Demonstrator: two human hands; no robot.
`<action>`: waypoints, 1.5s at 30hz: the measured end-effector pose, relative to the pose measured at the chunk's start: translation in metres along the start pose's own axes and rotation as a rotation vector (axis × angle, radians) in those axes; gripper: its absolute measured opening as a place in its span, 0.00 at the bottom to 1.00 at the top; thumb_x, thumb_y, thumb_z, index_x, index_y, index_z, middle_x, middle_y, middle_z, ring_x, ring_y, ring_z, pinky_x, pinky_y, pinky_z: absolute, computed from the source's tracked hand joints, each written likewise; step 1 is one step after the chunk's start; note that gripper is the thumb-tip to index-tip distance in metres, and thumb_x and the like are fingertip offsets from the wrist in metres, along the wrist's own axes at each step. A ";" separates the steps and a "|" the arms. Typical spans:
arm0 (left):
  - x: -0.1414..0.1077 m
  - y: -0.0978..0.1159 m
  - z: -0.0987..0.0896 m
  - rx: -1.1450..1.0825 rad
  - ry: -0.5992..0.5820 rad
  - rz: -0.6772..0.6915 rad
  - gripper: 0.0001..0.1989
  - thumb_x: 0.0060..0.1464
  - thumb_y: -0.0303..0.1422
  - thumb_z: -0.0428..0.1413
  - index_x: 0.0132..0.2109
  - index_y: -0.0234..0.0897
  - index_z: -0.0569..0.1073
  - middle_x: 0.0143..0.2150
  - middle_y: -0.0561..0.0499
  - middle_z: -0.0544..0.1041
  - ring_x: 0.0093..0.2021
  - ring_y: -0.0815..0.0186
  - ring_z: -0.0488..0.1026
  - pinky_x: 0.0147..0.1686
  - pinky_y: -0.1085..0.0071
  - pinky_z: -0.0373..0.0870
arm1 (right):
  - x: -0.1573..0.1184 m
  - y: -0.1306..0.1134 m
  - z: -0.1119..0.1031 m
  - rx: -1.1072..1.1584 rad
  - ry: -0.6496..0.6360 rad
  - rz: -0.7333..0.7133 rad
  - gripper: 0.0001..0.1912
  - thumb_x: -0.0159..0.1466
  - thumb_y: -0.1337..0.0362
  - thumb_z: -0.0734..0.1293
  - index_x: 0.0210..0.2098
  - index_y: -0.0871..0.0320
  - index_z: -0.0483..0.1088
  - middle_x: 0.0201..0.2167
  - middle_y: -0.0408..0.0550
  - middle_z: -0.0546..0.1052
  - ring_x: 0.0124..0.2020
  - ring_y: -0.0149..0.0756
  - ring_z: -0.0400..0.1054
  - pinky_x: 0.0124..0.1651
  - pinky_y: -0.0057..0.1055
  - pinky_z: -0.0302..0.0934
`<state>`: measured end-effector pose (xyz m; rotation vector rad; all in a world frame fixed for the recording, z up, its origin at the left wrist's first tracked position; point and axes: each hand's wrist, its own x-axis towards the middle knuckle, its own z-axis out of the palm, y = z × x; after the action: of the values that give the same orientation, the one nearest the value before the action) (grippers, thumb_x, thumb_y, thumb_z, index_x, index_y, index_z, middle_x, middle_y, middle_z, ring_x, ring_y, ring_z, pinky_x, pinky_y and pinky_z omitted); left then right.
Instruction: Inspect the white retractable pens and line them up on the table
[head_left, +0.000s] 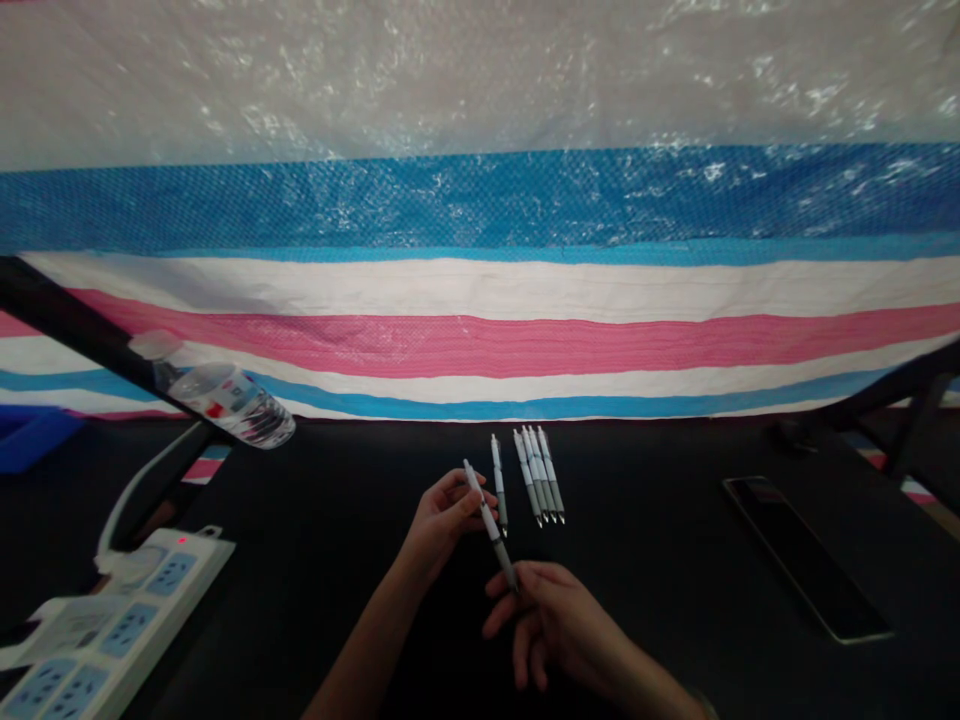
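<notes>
Between my two hands is a white pen (490,522) with a grey grip, held aslant above the black table. My left hand (442,520) is closed on its upper white barrel, thumb on top. At the lower, tip end, my right hand (551,610) pinches the pen with thumb and forefinger, its other fingers loosely curled. Just beyond my left fingers a similar pen (499,480) lies alone on the table. To its right several more white and grey pens (538,475) lie side by side in a row, tips towards me.
A dark phone (806,560) lies on the right of the table (645,560). At the left are a white power strip (142,610) with plugs in it and a tilted clear bottle (232,400). A blue bin (34,435) shows at the far left. Striped plastic sheeting (480,200) hangs behind.
</notes>
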<state>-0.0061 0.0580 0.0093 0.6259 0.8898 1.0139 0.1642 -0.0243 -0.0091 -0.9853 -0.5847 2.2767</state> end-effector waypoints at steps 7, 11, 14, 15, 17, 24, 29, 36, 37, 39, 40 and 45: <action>0.001 -0.001 0.000 0.004 -0.003 0.008 0.18 0.43 0.36 0.71 0.39 0.34 0.75 0.30 0.47 0.81 0.29 0.62 0.79 0.32 0.69 0.76 | -0.001 -0.003 0.002 -0.078 0.053 -0.043 0.27 0.57 0.41 0.69 0.34 0.59 0.61 0.26 0.47 0.78 0.14 0.30 0.70 0.13 0.19 0.52; 0.001 -0.002 -0.002 0.016 0.004 0.005 0.18 0.43 0.36 0.71 0.40 0.34 0.75 0.31 0.46 0.82 0.29 0.62 0.79 0.31 0.70 0.76 | -0.001 -0.003 0.001 -0.067 0.050 -0.019 0.29 0.59 0.40 0.67 0.42 0.60 0.63 0.36 0.55 0.80 0.15 0.30 0.71 0.13 0.20 0.53; 0.001 -0.002 -0.002 0.021 -0.003 0.007 0.18 0.44 0.36 0.70 0.40 0.35 0.75 0.31 0.47 0.82 0.30 0.62 0.79 0.32 0.69 0.76 | 0.001 0.000 -0.001 -0.127 0.075 -0.044 0.26 0.54 0.47 0.74 0.37 0.57 0.60 0.32 0.49 0.80 0.12 0.27 0.69 0.12 0.18 0.49; 0.001 -0.001 -0.001 0.019 -0.003 0.009 0.18 0.44 0.36 0.70 0.39 0.34 0.75 0.31 0.47 0.82 0.30 0.62 0.79 0.32 0.69 0.76 | 0.002 0.000 -0.002 -0.132 0.076 -0.055 0.26 0.54 0.46 0.74 0.35 0.57 0.59 0.30 0.48 0.79 0.12 0.27 0.68 0.11 0.17 0.48; 0.001 0.000 -0.001 0.018 0.006 0.021 0.17 0.44 0.36 0.70 0.39 0.34 0.75 0.31 0.46 0.82 0.30 0.62 0.79 0.32 0.69 0.76 | 0.002 0.002 -0.004 -0.104 0.056 -0.055 0.27 0.56 0.42 0.70 0.35 0.59 0.61 0.29 0.50 0.79 0.13 0.28 0.69 0.12 0.18 0.50; 0.001 0.001 0.001 0.031 0.014 0.028 0.18 0.44 0.37 0.70 0.39 0.34 0.75 0.30 0.47 0.81 0.29 0.64 0.79 0.30 0.71 0.76 | 0.001 -0.001 0.001 -0.206 0.138 -0.099 0.29 0.54 0.41 0.71 0.36 0.58 0.61 0.33 0.50 0.79 0.12 0.31 0.70 0.09 0.20 0.50; 0.000 0.000 0.001 0.004 -0.007 0.031 0.17 0.44 0.36 0.70 0.39 0.34 0.75 0.31 0.47 0.82 0.31 0.63 0.79 0.31 0.71 0.76 | 0.003 -0.002 0.000 -0.247 0.152 -0.138 0.30 0.56 0.36 0.66 0.30 0.59 0.62 0.21 0.43 0.75 0.11 0.28 0.67 0.10 0.19 0.51; 0.002 -0.003 0.000 -0.069 -0.063 0.026 0.17 0.44 0.35 0.71 0.38 0.34 0.75 0.30 0.48 0.81 0.30 0.64 0.79 0.32 0.70 0.77 | 0.005 0.000 -0.008 0.044 0.004 0.039 0.27 0.54 0.39 0.70 0.28 0.58 0.62 0.14 0.39 0.70 0.09 0.23 0.58 0.11 0.19 0.40; 0.001 -0.004 0.000 -0.076 -0.071 0.031 0.17 0.44 0.35 0.71 0.38 0.34 0.75 0.30 0.48 0.81 0.30 0.64 0.79 0.32 0.70 0.76 | 0.005 -0.001 -0.008 0.066 0.004 0.054 0.27 0.54 0.40 0.71 0.27 0.57 0.61 0.13 0.38 0.69 0.09 0.22 0.57 0.11 0.19 0.40; 0.001 -0.004 0.000 -0.089 -0.086 0.045 0.17 0.44 0.35 0.71 0.37 0.34 0.74 0.30 0.49 0.81 0.30 0.64 0.78 0.31 0.71 0.76 | 0.004 -0.002 -0.009 0.086 -0.001 0.067 0.26 0.53 0.41 0.72 0.27 0.56 0.60 0.12 0.35 0.66 0.09 0.21 0.53 0.12 0.18 0.40; 0.001 -0.004 0.001 -0.095 -0.093 0.053 0.17 0.44 0.35 0.71 0.37 0.34 0.74 0.30 0.49 0.80 0.30 0.65 0.78 0.31 0.71 0.76 | 0.004 -0.002 -0.009 0.085 -0.010 0.072 0.26 0.52 0.42 0.72 0.27 0.55 0.59 0.11 0.34 0.65 0.08 0.20 0.51 0.11 0.19 0.40; 0.001 -0.006 0.001 -0.090 -0.094 0.071 0.16 0.44 0.35 0.71 0.37 0.34 0.74 0.29 0.50 0.80 0.29 0.65 0.78 0.31 0.72 0.75 | 0.005 -0.003 -0.010 0.028 -0.040 0.049 0.27 0.53 0.40 0.70 0.26 0.56 0.60 0.10 0.34 0.65 0.06 0.21 0.49 0.10 0.20 0.39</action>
<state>-0.0023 0.0564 0.0049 0.6274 0.7393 1.0741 0.1700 -0.0170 -0.0160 -0.9521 -0.5489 2.3461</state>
